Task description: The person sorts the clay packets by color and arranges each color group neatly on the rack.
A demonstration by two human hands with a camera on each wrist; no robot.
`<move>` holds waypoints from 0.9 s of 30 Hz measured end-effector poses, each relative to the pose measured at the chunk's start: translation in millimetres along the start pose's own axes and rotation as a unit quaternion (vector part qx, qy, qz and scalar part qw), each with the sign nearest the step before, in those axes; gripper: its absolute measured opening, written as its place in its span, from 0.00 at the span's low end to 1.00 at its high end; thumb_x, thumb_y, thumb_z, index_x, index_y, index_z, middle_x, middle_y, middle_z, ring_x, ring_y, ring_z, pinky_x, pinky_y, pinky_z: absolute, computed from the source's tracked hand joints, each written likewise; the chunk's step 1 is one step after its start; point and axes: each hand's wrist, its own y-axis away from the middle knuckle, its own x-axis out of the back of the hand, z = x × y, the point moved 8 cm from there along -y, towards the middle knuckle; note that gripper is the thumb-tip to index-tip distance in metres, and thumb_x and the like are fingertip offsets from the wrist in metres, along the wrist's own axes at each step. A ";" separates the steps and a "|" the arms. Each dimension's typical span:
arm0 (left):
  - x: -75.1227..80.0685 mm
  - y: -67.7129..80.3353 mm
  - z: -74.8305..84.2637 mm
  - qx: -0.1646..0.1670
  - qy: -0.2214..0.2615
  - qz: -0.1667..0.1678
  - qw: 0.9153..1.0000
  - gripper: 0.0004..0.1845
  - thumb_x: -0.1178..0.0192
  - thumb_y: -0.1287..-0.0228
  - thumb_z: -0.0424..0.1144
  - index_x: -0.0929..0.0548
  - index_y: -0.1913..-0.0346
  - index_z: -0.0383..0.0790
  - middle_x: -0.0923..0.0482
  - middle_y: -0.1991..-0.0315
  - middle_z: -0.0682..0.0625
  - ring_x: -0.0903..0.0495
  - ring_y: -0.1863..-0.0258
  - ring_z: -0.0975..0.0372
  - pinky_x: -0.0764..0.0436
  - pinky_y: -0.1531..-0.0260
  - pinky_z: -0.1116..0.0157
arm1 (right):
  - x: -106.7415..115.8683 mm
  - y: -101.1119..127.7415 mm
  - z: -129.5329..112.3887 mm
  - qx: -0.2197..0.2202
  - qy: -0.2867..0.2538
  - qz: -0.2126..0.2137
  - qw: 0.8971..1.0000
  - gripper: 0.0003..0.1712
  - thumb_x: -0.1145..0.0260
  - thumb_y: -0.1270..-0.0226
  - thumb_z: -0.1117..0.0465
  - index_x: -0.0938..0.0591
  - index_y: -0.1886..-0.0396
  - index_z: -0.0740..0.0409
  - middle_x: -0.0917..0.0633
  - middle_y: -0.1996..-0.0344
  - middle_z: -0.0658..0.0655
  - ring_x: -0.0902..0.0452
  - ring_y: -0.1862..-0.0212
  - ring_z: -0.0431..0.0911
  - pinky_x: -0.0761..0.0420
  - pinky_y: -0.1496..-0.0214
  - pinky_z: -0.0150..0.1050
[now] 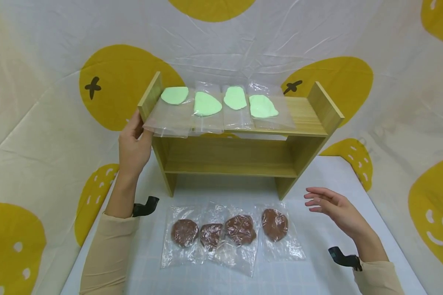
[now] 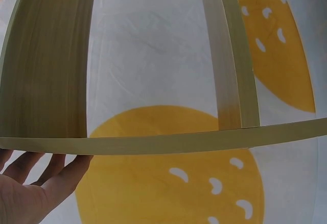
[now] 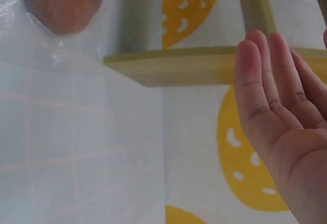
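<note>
My left hand (image 1: 134,147) is at the left side panel (image 1: 151,96) of a small wooden shelf (image 1: 229,155). In the left wrist view, its fairly straight fingers (image 2: 59,175) touch the panel's outer side. Next to this hand, clear bags with flat light-green pieces (image 1: 208,104) lie in a row on the top board, their front ends hanging over its edge. My right hand (image 1: 341,211) hovers right of the shelf, fingers extended, holding nothing. On the table, clear bags with flat brown pieces (image 1: 240,230) lie in front of the shelf.
The shelf stands on a white table (image 1: 206,282) with a faint grid. A lower board (image 1: 229,157) spans its two side panels. Behind and beside it hangs a pale cloth (image 1: 221,45) with yellow shapes. Dark curved mounts (image 1: 145,207) sit at both wrists.
</note>
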 end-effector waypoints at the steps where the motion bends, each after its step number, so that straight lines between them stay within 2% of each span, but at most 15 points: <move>1: -0.1 -0.1 -0.2 0.001 0.000 0.000 1.000 0.24 0.46 0.24 0.35 0.29 0.28 0.39 0.26 0.34 0.44 0.26 0.37 0.56 0.29 0.35 0.57 | 0.1 0.1 7.6 -0.018 0.003 0.002 1.000 0.21 0.49 0.19 0.66 0.30 0.32 0.69 0.19 0.44 0.56 0.19 0.46 0.54 0.18 0.46 0.39; 4: 0.0 0.0 -0.4 -0.001 0.005 -0.001 1.000 0.24 0.45 0.24 0.35 0.28 0.28 0.39 0.25 0.35 0.44 0.26 0.38 0.56 0.29 0.36 0.57 | -2.3 1.2 30.9 -0.069 0.008 -0.003 0.998 0.24 0.48 0.19 0.61 0.32 0.31 0.70 0.20 0.42 0.58 0.19 0.46 0.54 0.18 0.46 0.40; 9: 0.2 -0.1 -0.7 -0.014 0.015 -0.001 1.000 0.23 0.45 0.24 0.34 0.27 0.30 0.38 0.24 0.37 0.42 0.25 0.39 0.56 0.27 0.37 0.58 | -10.6 5.3 67.2 -0.147 -0.010 -0.023 0.989 0.30 0.48 0.18 0.56 0.38 0.29 0.75 0.29 0.36 0.75 0.23 0.42 0.62 0.19 0.43 0.46; 14: 0.2 -0.2 -1.3 -0.018 0.014 0.000 1.000 0.23 0.45 0.24 0.33 0.27 0.30 0.38 0.24 0.37 0.42 0.25 0.39 0.57 0.28 0.37 0.58 | -16.9 10.7 94.4 -0.207 -0.018 -0.019 0.978 0.32 0.47 0.19 0.54 0.38 0.29 0.75 0.29 0.35 0.75 0.21 0.43 0.62 0.20 0.43 0.50; 20: 0.1 -0.2 -1.0 -0.013 0.010 0.001 1.000 0.23 0.45 0.24 0.34 0.27 0.29 0.39 0.24 0.36 0.42 0.25 0.39 0.56 0.28 0.37 0.58 | -23.3 13.9 110.7 -0.220 -0.059 -0.005 0.974 0.33 0.46 0.20 0.56 0.40 0.30 0.78 0.26 0.38 0.74 0.19 0.46 0.63 0.19 0.45 0.50; 27: -0.7 -0.1 1.0 -0.013 0.010 0.001 1.000 0.22 0.46 0.24 0.34 0.26 0.30 0.37 0.24 0.36 0.42 0.25 0.39 0.55 0.28 0.36 0.57 | -28.2 13.1 117.4 -0.221 -0.088 0.017 0.971 0.34 0.45 0.20 0.55 0.40 0.30 0.78 0.23 0.40 0.73 0.17 0.49 0.61 0.17 0.47 0.48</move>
